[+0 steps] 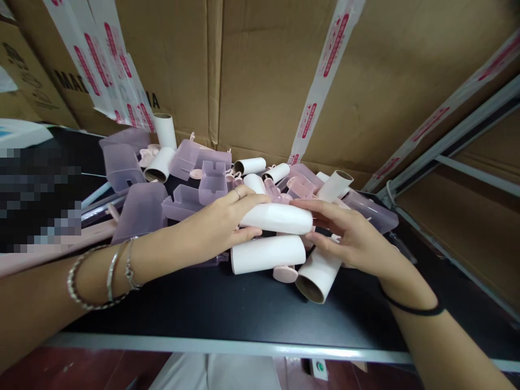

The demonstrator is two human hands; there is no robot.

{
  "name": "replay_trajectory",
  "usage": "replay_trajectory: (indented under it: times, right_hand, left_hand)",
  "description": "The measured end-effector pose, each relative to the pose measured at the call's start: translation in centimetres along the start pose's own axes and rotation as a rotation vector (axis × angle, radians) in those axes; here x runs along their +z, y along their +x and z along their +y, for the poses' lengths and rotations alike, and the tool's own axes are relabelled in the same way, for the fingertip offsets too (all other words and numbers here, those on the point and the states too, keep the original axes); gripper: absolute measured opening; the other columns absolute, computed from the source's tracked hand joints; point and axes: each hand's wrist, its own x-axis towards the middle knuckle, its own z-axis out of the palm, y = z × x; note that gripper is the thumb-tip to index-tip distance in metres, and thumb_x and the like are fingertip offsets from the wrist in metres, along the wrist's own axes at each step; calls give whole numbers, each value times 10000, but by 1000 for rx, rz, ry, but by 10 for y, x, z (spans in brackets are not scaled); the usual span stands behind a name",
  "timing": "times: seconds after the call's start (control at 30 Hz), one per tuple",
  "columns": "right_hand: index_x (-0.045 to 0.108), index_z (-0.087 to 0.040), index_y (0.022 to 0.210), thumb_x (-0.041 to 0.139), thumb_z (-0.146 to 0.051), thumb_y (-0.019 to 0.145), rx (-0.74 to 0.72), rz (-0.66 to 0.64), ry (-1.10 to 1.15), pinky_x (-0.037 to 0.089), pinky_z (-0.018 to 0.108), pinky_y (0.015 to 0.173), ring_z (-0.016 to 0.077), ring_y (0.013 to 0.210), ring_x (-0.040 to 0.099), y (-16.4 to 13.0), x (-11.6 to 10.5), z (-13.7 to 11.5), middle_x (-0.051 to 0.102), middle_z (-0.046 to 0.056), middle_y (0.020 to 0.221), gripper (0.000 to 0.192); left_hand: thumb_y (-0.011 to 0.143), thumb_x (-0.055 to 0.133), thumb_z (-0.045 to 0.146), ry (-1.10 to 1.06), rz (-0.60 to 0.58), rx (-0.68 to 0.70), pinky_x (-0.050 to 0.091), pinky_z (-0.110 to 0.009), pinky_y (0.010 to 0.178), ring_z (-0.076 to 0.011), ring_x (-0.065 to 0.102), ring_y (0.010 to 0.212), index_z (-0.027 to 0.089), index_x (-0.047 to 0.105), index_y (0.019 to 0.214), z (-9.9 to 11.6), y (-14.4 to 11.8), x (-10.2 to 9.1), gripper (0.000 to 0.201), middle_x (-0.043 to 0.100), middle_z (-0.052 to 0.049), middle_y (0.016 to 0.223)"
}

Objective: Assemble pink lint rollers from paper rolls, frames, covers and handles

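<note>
My left hand [221, 222] grips one end of a white paper roll [280, 218] held level above the black table [227, 309]. My right hand [353, 235] touches the roll's other end with its fingers spread, palm down over the pile. Two more white rolls lie just below: one on its side [268, 253], one pointing toward me with its brown core showing [319, 276]. A small pink cap piece [285, 273] lies between them.
A heap of translucent purple plastic holders [140, 208], pink handle parts [298, 187] and several more white rolls [248, 165] fills the table's back. Taped cardboard boxes [264, 76] wall off the rear. A metal shelf frame [467, 162] runs along the right. A blurred patch sits at left.
</note>
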Motion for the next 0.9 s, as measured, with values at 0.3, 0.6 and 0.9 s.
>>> replay_trajectory:
  times: [0.3, 0.6, 0.9]
  right_hand:
    - [535, -180, 1283, 580, -174, 841, -80, 35, -191, 554, 326, 894, 188, 1065, 649, 1, 5, -3, 651, 80, 1246, 444]
    - [519, -183, 1175, 513, -15, 707, -85, 182, -223, 557, 342, 878, 194, 1070, 636, 4, 25, -2, 652, 77, 1168, 497]
    - [534, -204, 1128, 476, -30, 767, -93, 198, -85, 569, 289, 810, 174, 1025, 667, 5, 21, 2, 678, 68, 1156, 405]
  left_hand:
    - [870, 651, 192, 58, 23, 83, 556, -366, 883, -216, 641, 1027, 154, 530, 1295, -6, -3, 4, 444, 554, -91, 1174]
    - [861, 652, 159, 239, 110, 190, 592, -401, 830, -233, 666, 959, 133, 505, 1271, -5, -5, 9, 436, 566, -98, 1094]
    - [829, 678, 135, 303, 181, 226, 609, -381, 782, -225, 690, 893, 112, 510, 1247, -4, -6, 12, 451, 579, -113, 1079]
